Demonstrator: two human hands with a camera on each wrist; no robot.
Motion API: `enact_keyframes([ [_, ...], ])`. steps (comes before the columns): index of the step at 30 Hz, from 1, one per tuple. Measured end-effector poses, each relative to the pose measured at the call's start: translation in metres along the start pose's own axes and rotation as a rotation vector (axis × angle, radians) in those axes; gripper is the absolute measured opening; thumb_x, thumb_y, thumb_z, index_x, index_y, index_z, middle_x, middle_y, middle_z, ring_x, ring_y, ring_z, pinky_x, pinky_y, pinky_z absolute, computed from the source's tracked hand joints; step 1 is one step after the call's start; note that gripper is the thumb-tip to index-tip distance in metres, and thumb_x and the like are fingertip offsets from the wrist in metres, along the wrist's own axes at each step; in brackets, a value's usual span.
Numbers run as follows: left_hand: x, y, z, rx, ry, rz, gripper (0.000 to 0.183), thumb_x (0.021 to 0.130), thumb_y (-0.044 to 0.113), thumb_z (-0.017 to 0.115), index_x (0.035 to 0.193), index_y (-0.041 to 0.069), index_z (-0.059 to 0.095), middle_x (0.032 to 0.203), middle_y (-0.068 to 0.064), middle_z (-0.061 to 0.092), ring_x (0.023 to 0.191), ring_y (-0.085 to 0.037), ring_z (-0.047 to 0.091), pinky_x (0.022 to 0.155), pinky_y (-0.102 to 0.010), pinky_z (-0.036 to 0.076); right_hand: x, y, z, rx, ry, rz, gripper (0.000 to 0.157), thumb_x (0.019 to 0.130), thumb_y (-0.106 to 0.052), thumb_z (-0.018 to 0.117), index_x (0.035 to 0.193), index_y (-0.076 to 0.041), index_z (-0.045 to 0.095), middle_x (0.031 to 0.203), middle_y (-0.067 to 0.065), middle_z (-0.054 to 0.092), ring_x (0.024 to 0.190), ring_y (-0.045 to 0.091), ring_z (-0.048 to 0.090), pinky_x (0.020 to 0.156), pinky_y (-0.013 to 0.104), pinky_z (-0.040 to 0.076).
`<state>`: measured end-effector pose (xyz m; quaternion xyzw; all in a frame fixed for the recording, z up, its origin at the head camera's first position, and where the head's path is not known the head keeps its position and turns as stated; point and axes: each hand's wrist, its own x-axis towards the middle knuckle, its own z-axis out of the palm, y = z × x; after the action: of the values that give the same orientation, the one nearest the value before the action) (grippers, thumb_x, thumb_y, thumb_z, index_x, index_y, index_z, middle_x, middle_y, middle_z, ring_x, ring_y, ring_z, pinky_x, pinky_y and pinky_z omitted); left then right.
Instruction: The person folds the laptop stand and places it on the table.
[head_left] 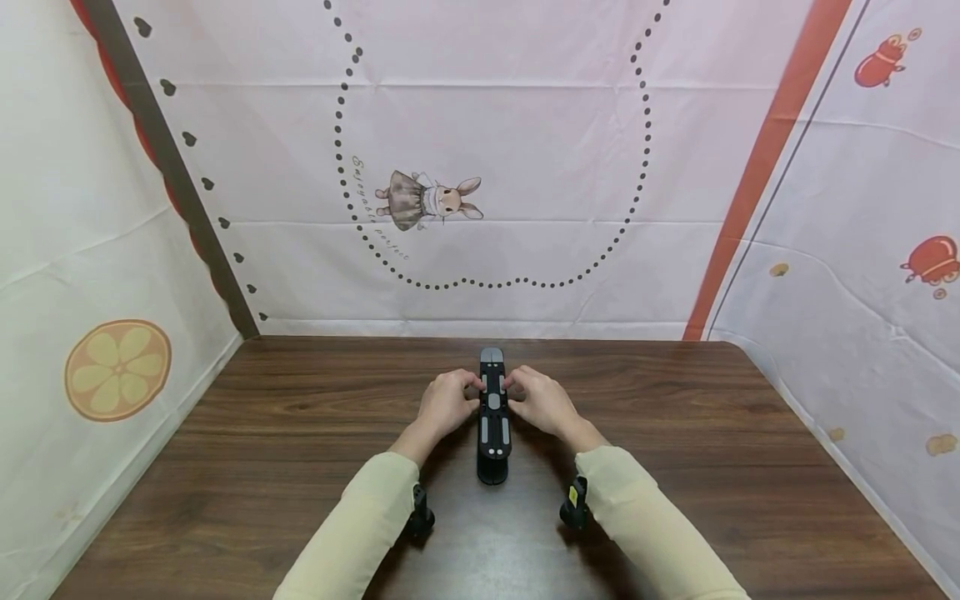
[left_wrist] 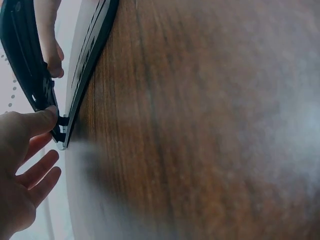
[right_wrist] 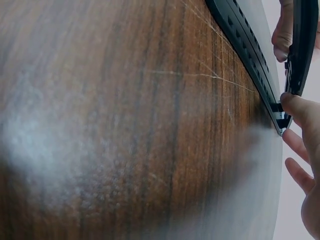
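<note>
A long, narrow black folding laptop stand (head_left: 494,417) with grey pads lies lengthwise at the middle of the table. Its upper half (left_wrist: 22,50) is tilted up from the lower half (left_wrist: 97,42), and the two meet at the hinge at the far end. On the left side, my left hand (head_left: 446,403) pinches the upper half by its edge with thumb and finger. From the opposite side my right hand (head_left: 546,405) grips that same half, its thumb close to the hinge in the right wrist view. Some fingertips are hidden behind the stand.
Dark wood-grain table (head_left: 315,450) surrounds the stand. White printed cloth (head_left: 525,167) hangs behind the table's back edge and along both sides. A small black wrist camera (head_left: 420,512) sits at the left sleeve, another camera (head_left: 574,504) at the right.
</note>
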<state>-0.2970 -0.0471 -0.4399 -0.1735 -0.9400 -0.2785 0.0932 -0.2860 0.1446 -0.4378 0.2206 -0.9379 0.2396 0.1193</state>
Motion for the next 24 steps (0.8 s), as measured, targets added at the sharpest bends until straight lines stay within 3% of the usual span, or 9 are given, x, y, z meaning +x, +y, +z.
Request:
enact_keyframes([
  [16, -0.0021, -0.0013, -0.0047, -0.039, -0.087, -0.02, 0.021, 0.078, 0.013, 0.073, 0.098, 0.019, 0.07, 0.112, 0.0, 0.064, 0.103, -0.019, 0.06, 0.085, -0.04, 0.048, -0.0006, -0.0003, 0.0002, -0.02, -0.024, -0.012, 0.022, 0.079, -0.013, 0.071, 0.099, -0.014, 0.062, 0.1, -0.002, 0.06, 0.088, 0.017, 0.062, 0.073, 0.035, 0.051],
  [24, -0.0024, -0.0001, -0.0088, -0.039, -0.125, -0.023, 0.022, 0.078, 0.013, 0.072, 0.099, 0.019, 0.07, 0.113, 0.0, 0.064, 0.104, -0.02, 0.059, 0.087, -0.04, 0.048, -0.0007, 0.0002, -0.0005, -0.024, -0.047, -0.019, 0.023, 0.08, -0.014, 0.07, 0.101, -0.013, 0.062, 0.101, 0.0, 0.06, 0.089, 0.017, 0.062, 0.074, 0.035, 0.051],
])
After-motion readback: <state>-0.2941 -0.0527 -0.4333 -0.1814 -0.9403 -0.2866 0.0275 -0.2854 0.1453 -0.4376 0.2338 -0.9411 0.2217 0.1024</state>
